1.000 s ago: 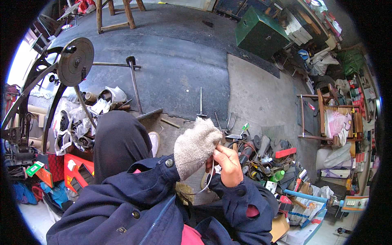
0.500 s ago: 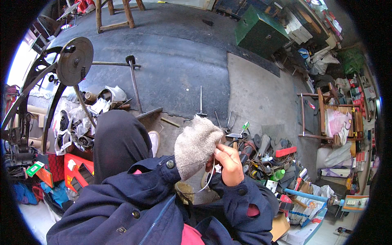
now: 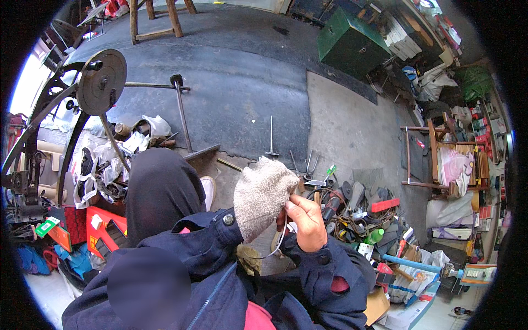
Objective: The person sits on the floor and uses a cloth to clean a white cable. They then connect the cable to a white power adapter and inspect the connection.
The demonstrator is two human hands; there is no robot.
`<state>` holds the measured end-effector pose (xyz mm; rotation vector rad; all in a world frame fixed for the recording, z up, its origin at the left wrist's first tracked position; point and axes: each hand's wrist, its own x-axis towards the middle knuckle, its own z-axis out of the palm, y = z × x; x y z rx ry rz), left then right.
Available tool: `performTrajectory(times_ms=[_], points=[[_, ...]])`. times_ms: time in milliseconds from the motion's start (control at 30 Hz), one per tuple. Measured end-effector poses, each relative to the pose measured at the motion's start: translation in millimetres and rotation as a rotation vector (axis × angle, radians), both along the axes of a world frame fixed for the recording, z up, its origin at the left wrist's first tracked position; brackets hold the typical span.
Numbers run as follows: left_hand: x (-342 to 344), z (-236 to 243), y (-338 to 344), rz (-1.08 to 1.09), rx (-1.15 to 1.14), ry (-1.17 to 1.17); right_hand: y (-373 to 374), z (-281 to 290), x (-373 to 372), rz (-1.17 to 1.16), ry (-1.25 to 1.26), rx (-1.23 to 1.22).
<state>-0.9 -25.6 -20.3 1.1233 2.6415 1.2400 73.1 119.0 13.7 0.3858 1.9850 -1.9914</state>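
landmark: the glove (image 3: 263, 195), a thick grey-beige knit one worn on the left hand (image 3: 258, 201), raised in front of the chest.
left hand: wholly inside the glove, so whether its fingers are spread or curled cannot be told; the glove's tip points up and a little right.
right hand (image 3: 305, 220): bare, touching the glove's right edge, just below its tip.
right fingers (image 3: 294, 204): pressed together in a pinch at the glove's right edge, where the wire starts.
wire (image 3: 279, 242): thin and pale, starting at the pinch and hanging down in a curve below the glove, its lower end swinging left toward the left cuff (image 3: 225, 228).
long axis: the wire runs roughly top to bottom, along the glove's right side, then bends left under it.
nearer hand: the right hand is on the wire; the glove only borders it.
key relation: the wire lies between glove and right hand, straight below the pinching fingers.
beyond the glove: a hammer (image 3: 271, 137) lies on the floor (image 3: 341, 126) above it, well apart.
right of the glove: a heap of tools (image 3: 352, 212) on the floor, near the right hand but not touched.
left of the glove: a dark knee (image 3: 162, 190), and further off a metal wheel (image 3: 102, 82) on a stand.
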Motion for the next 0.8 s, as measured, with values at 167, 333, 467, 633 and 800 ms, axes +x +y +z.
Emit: performTrajectory(times_ms=[167, 333, 467, 633, 800], points=[[1, 13, 1, -0.039, 0.238, -0.762, 4, 3, -1, -0.125, -0.107, -0.101], [10, 16, 8, 0.077, 0.48, -1.277, 7, 4, -1, -0.107, -0.11, -0.147], [4, 5, 3, -0.017, 0.335, -0.758, 4, 4, -1, -0.04, -0.126, -0.161], [3, -3, 9, 0.068, 0.465, -0.899, 4, 4, -2, -0.097, -0.111, -0.148], [5, -7, 8, -0.014, 0.519, -0.91, 3, -2, 0, -0.044, -0.009, -0.057]])
